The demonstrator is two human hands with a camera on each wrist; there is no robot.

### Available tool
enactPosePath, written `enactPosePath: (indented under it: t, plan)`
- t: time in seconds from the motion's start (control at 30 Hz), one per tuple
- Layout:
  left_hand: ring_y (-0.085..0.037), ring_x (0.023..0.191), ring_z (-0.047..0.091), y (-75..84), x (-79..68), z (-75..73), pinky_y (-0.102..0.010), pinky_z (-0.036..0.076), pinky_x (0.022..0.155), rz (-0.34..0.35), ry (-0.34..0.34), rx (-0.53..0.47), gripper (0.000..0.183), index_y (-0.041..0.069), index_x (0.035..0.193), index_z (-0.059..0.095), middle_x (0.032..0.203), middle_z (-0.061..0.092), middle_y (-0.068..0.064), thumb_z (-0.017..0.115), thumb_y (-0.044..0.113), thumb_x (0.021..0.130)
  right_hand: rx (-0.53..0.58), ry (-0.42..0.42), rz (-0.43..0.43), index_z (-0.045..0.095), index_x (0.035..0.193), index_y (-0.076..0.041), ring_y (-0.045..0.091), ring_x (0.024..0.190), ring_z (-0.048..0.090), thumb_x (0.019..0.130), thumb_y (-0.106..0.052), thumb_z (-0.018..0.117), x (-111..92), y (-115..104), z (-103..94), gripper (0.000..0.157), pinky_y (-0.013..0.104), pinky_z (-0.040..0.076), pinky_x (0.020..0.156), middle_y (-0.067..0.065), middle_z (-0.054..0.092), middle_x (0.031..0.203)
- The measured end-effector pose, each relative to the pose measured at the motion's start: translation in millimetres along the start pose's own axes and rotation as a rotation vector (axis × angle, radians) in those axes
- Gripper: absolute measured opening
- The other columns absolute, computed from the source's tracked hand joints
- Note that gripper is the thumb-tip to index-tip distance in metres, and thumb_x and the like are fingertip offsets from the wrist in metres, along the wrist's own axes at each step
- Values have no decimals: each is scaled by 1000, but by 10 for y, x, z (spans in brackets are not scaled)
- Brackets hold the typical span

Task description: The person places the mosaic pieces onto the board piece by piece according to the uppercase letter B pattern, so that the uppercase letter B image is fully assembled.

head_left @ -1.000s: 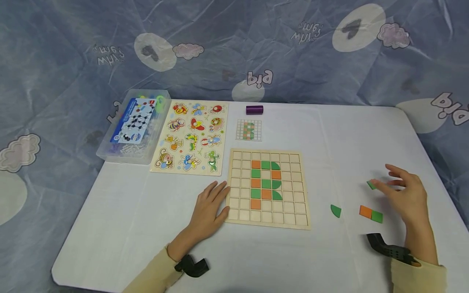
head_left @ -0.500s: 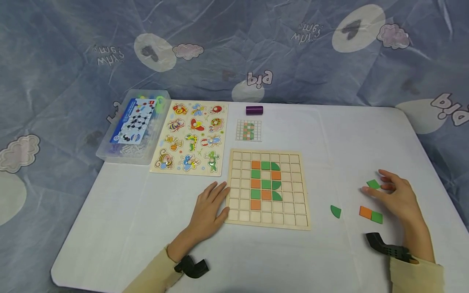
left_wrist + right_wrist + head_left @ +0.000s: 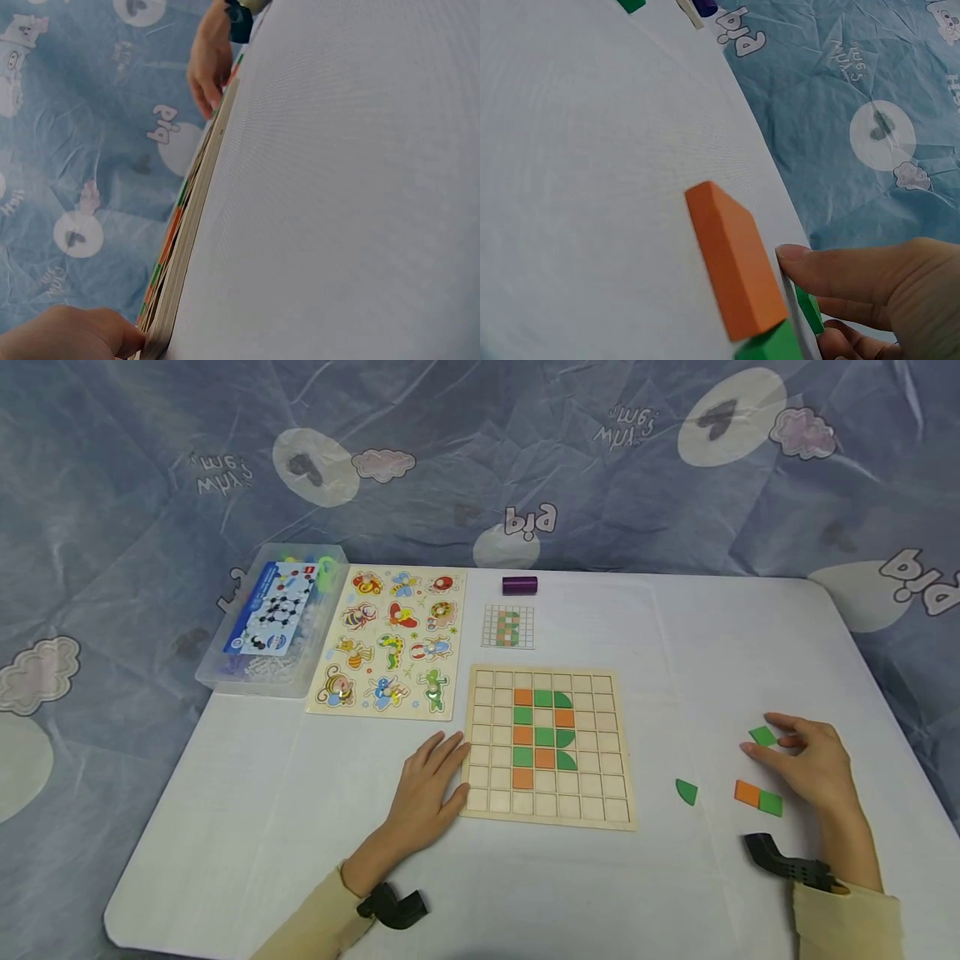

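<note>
My left hand (image 3: pixel 423 792) lies on the table with fingers spread, its fingertips and thumb touching the left edge of the wooden grid board (image 3: pixel 502 804). Orange and green squares and green quarter-round pieces sit in the board's middle cells. On the right, my right hand (image 3: pixel 813 764) is low over the table around a green square (image 3: pixel 762 736). Its thumb and index finger stand apart on either side of the square; other fingertips are close to it, and contact is unclear. Nearer me lie an orange square (image 3: pixel 747 792) and a green square (image 3: pixel 770 802) side by side, with a green quarter-round piece (image 3: pixel 686 792) to their left.
A small printed pattern card (image 3: pixel 509 627) and a purple cylinder (image 3: pixel 520 586) lie beyond the board. At the back left are an insect picture board (image 3: pixel 378 693) and a clear plastic box (image 3: pixel 217 672). A patterned cloth (image 3: pixel 450 427) hangs behind the table.
My right hand has come left and lower over the green square, which now shows more fully and lies flatter than one second ago. The left hand has stayed at the board's edge.
</note>
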State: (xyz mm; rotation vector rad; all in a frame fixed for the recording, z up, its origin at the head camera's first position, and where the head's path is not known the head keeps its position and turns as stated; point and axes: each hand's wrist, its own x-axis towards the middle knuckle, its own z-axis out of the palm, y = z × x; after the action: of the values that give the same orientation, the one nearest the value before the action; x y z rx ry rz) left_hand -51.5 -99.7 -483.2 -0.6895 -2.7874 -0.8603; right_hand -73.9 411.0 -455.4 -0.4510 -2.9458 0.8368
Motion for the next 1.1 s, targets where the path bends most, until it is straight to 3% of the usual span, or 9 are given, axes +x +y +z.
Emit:
enactPosePath:
  t: [0.07,0.3,0.5,0.77,0.97,1.1]
  plan:
    - [-33,142,34,0,-1,1,-56,33,106,2,2,-2,51,7,139,53,149,47,-11,59,20,91,-4,11,1,52,134,6,20,87,41,86,-25,74,1,7,2,62,27,30,68,26,47,112]
    - [-34,141,35,-2,-2,4,-56,33,106,4,8,-3,50,7,139,53,149,48,-11,59,20,91,6,48,-5,60,123,5,-12,76,33,88,-23,71,-3,3,10,46,24,32,67,17,54,102]
    - [-34,141,35,-6,-4,5,-56,34,105,6,10,-5,50,7,139,54,148,48,-11,59,20,91,5,73,-10,63,117,3,-13,71,35,88,-23,70,-4,-8,9,40,22,34,65,4,56,90]
    - [-34,141,35,-10,-4,6,-56,34,106,7,16,-3,50,6,139,54,148,48,-12,60,20,91,49,130,6,67,114,2,-13,69,39,86,-22,72,-8,-27,13,37,16,36,62,-29,45,74]
    - [-35,141,35,-5,-1,-2,-56,34,105,6,12,-11,50,6,139,54,148,48,-12,59,20,91,83,168,50,67,116,0,-13,67,40,85,-22,73,-47,-108,4,39,12,35,59,-32,43,72]
    - [-35,141,35,0,2,-8,-56,34,105,4,10,-14,50,6,139,54,148,48,-12,59,20,91,108,185,-20,69,114,1,-16,67,42,83,-15,75,-87,-257,18,36,7,34,59,-26,46,78]
